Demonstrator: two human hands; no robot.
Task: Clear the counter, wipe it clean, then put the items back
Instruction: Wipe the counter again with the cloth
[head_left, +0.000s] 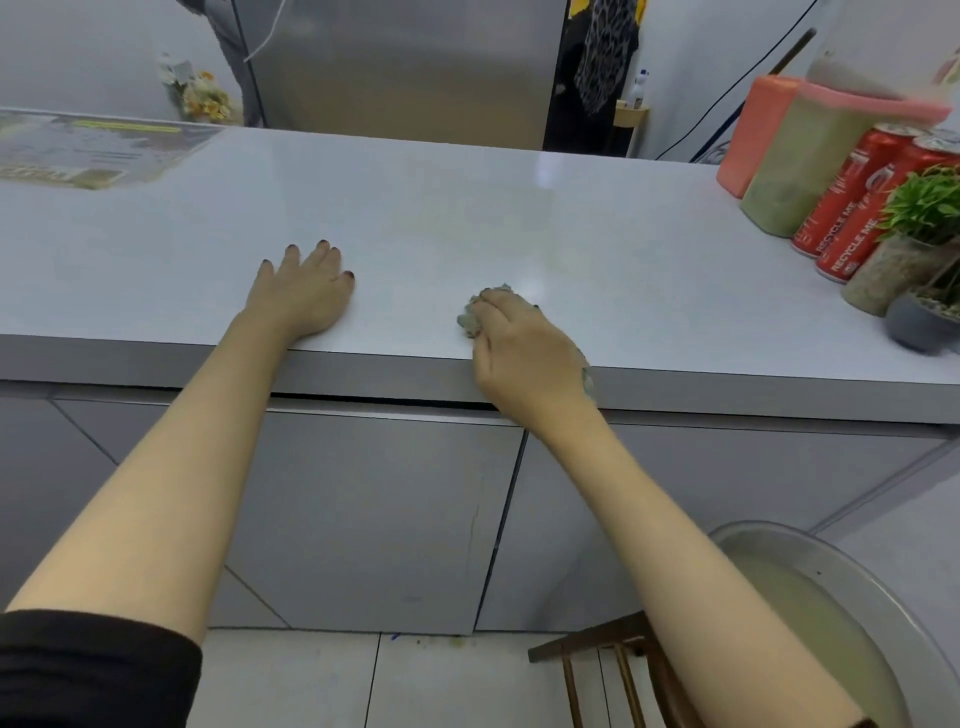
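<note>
Left hand (304, 293) lies flat on counter (467, 208), right hand (524, 358) clutches rag (475, 317); red cans (852, 218) read "RECYCLE ME".

The left grip (301, 296) lies flat on the counter (467, 208) near its front edge. To its right, the right grip (524, 358) holds a cloth (470, 319) down at that edge. At the counter's right end two tubs (795, 161) stand farthest back, two cans (852, 208) before them and potted plants (914, 234) nearest. A fridge (405, 67) stands behind the counter. Below right, a basin (883, 582) sits on what seems a stool (597, 644), before the cabinets (363, 519).
</note>
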